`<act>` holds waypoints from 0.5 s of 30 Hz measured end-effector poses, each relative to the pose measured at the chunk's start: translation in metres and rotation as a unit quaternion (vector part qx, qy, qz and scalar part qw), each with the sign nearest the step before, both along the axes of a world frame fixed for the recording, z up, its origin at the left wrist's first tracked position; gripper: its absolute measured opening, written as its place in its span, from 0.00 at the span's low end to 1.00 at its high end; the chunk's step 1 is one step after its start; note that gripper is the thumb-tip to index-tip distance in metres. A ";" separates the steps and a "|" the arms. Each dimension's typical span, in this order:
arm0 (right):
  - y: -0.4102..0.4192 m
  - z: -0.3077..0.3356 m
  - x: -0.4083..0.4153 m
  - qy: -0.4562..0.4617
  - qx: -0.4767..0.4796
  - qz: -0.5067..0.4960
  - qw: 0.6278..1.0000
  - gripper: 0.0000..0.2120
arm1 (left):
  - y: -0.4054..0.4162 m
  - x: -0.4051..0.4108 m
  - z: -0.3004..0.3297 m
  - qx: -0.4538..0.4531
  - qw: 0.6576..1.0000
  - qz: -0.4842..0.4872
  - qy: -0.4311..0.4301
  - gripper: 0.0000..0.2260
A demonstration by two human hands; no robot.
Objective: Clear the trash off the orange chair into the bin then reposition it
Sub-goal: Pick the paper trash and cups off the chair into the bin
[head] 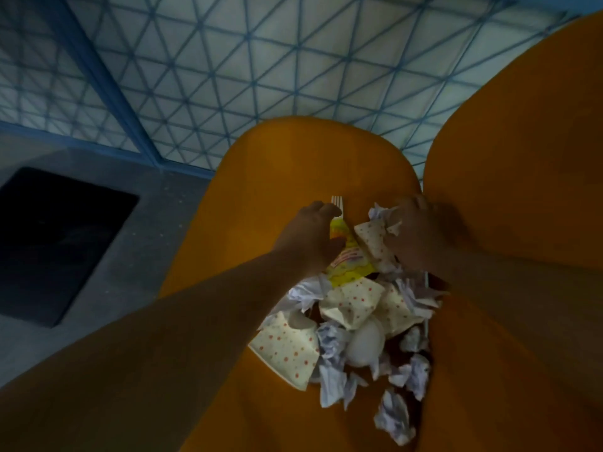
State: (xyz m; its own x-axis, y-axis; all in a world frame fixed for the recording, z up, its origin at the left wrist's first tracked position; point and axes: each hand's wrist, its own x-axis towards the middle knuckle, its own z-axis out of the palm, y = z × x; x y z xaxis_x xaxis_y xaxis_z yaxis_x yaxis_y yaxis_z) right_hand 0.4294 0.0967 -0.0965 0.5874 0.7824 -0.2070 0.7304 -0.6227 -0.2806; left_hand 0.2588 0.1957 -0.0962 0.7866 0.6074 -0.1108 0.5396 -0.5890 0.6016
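Trash (352,324) lies heaped on the orange chair (277,164). Left hand (310,236) grips a yellow wrapper (346,259) in that heap. Right hand (417,233) clutches crumpled paper (380,214).

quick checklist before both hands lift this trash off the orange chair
1. Left hand holds the yellow printed wrapper: ok.
2. Right hand grips crumpled white paper: ok.
3. White plastic fork secured: cannot tell, only its tines show past the left hand.
4. Loose dotted paper cups gathered: not ok, they lie on the orange chair seat.
5. Bin location: cannot tell; a dark rectangular opening lies to the left.
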 end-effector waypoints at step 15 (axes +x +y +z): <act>-0.013 -0.023 0.027 0.045 0.015 -0.017 0.999 0.23 | -0.011 0.068 -0.052 -0.028 0.999 -0.040 -0.018 0.16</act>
